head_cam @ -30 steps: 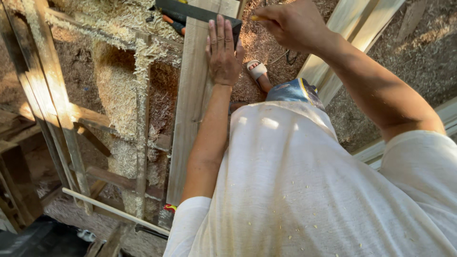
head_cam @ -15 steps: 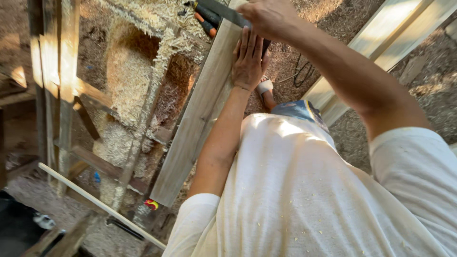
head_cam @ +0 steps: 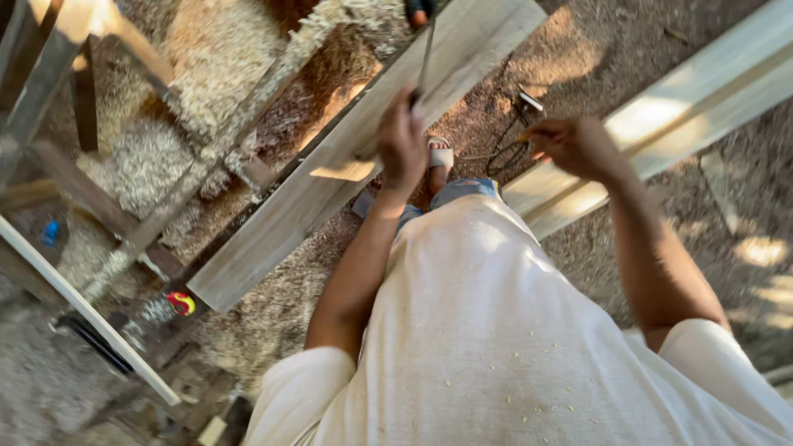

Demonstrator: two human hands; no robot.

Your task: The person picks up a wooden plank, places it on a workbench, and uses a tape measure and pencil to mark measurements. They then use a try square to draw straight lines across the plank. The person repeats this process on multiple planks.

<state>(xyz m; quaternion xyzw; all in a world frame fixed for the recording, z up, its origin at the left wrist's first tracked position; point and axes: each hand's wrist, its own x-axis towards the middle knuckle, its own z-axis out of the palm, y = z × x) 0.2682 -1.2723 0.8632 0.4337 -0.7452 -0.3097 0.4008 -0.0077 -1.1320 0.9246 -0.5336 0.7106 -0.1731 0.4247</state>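
Left hand grips thin metal tool over grey plank; right hand closed, clear of plank.

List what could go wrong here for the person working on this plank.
1. The left hand rests on the plank right beside the thin metal tool; a slip might catch the fingers.
2. The foot in an open sandal stands just below the plank, exposed if it drops.
3. The cable and loose sawdust on the ground near the foot may cause a trip or slide.
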